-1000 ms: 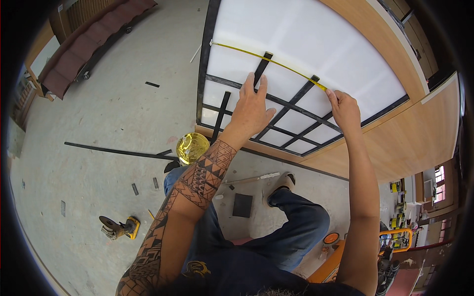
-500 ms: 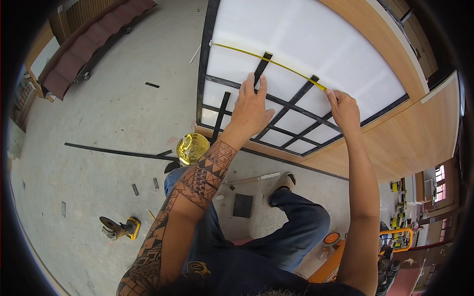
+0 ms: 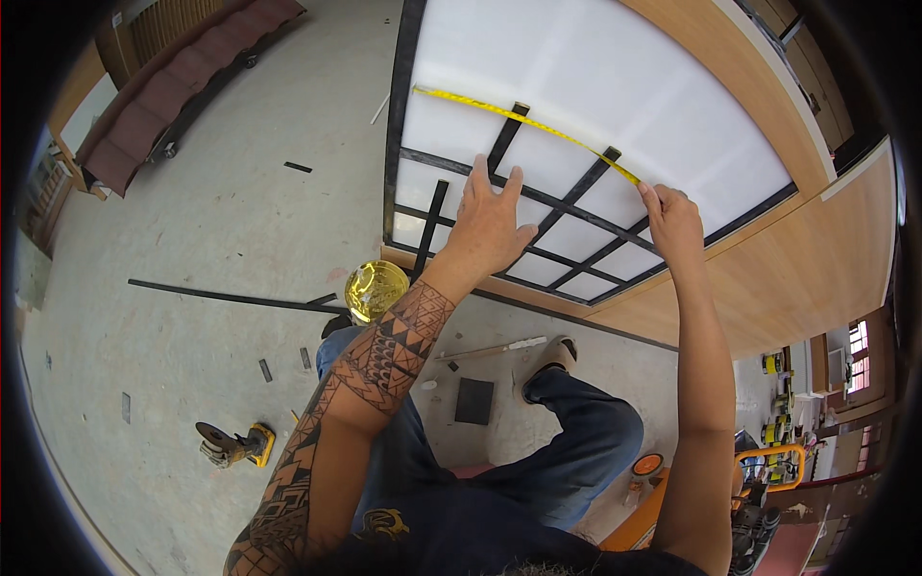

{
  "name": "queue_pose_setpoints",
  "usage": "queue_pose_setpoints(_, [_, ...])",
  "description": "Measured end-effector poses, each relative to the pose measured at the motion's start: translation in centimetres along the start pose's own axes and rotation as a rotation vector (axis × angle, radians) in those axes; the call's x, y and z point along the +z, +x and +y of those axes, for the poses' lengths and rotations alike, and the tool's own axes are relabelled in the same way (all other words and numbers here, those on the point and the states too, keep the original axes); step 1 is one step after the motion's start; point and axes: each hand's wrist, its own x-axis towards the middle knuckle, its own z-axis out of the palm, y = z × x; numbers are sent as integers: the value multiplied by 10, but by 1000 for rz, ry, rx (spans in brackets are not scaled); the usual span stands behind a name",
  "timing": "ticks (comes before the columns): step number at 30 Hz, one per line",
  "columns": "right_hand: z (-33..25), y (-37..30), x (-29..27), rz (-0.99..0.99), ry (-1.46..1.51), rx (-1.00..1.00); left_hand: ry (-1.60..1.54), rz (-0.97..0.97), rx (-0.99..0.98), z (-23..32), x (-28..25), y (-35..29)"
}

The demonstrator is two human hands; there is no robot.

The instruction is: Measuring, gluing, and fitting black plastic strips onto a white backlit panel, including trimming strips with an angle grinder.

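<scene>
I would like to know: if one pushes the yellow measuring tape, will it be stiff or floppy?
The yellow measuring tape is probably fairly stiff lengthwise, extending in only a gentle bow from the right hand. It may twist or buckle under a push, as it looks narrow and thin.

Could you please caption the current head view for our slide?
Right hand holds a yellow measuring tape across a white panel.

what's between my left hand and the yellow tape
Part of a black strip on the white panel lies between your left hand and the yellow tape, in the head view.
</scene>
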Motion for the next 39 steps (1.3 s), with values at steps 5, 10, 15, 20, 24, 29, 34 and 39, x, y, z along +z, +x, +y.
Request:
queue_pose_setpoints(5, [4, -44, -4, -37, 70, 94, 62, -174, -74, -8, -9, -15])
queue_pose_setpoints(10, [13, -129, 26, -78, 422, 218, 126, -384, -99, -18, -30, -20])
queue_pose_setpoints(15, [-15, -233, 88, -146, 840, 571, 168, -321, -126, -33, -27, -22])
queue_pose_setpoints(20, [-33, -261, 113, -125, 1060, 679, 61, -168, -185, -45, -16, 0])
queue_pose_setpoints(24, [-39, -254, 102, -61, 983, 605, 48, -168, -225, -42, -9, 1])
queue_pose_setpoints(29, [-29, -266, 106, -62, 1011, 641, 15, -154, -176, -36, -5, 2])
queue_pose_setpoints(34, [-32, -265, 104, -125, 981, 652, 65, -165, -178, -35, -4, 1])
queue_pose_setpoints(39, [-32, -265, 109, -141, 989, 669, 79, -186, -186, -34, -3, 0])
